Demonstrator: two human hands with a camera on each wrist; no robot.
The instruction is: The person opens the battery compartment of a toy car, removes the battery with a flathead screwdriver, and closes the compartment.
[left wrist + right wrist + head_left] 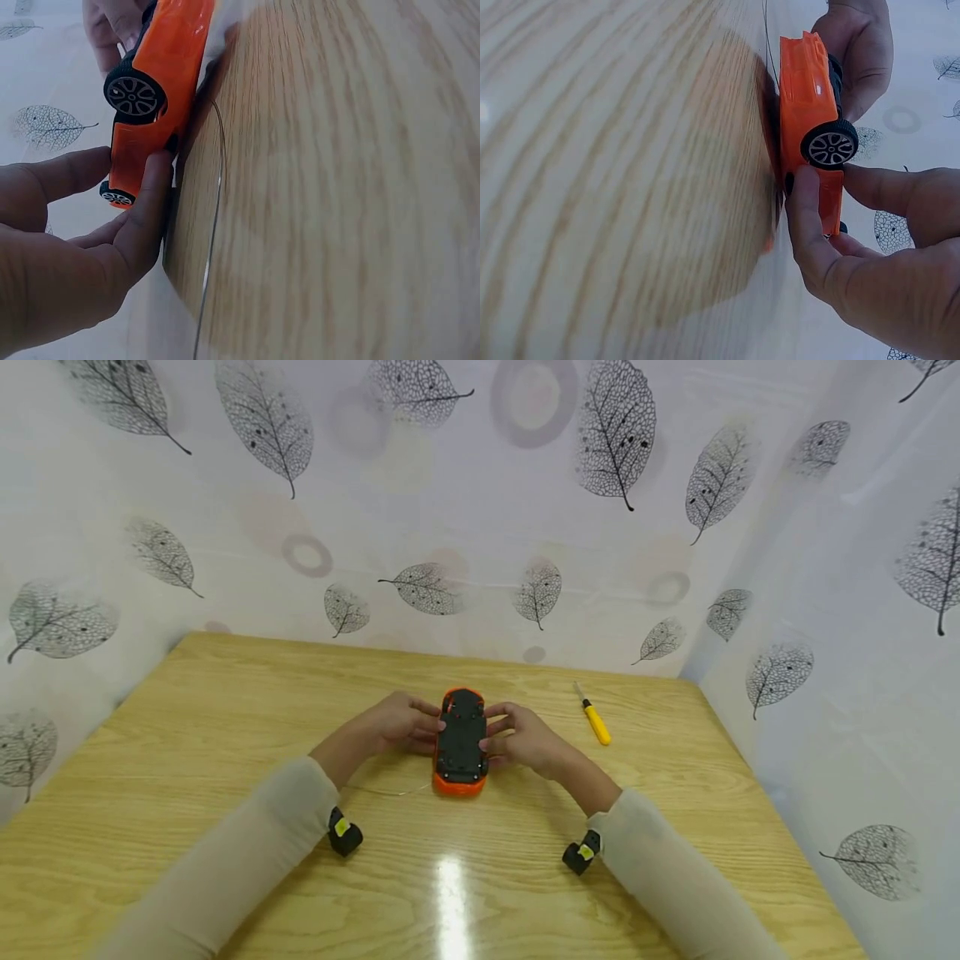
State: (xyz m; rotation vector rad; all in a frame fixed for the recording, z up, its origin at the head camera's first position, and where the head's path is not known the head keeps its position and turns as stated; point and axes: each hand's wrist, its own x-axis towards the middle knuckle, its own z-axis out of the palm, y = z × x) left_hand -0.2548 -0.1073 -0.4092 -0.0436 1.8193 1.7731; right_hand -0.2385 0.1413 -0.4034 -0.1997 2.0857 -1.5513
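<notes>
In the head view, an upturned toy car (pixel 462 745) lay long-ways near to far, on or just over the worktop (pixel 262 710), between left grip (pixel 395 723) and right grip (pixel 528 743). The left wrist view showed its left side pinched; the right wrist view, its right side clamped.

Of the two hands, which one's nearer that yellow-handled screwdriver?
The right hand: it holds the side of the upturned orange toy car facing the yellow-handled screwdriver, while the left hand holds the opposite side.
</notes>
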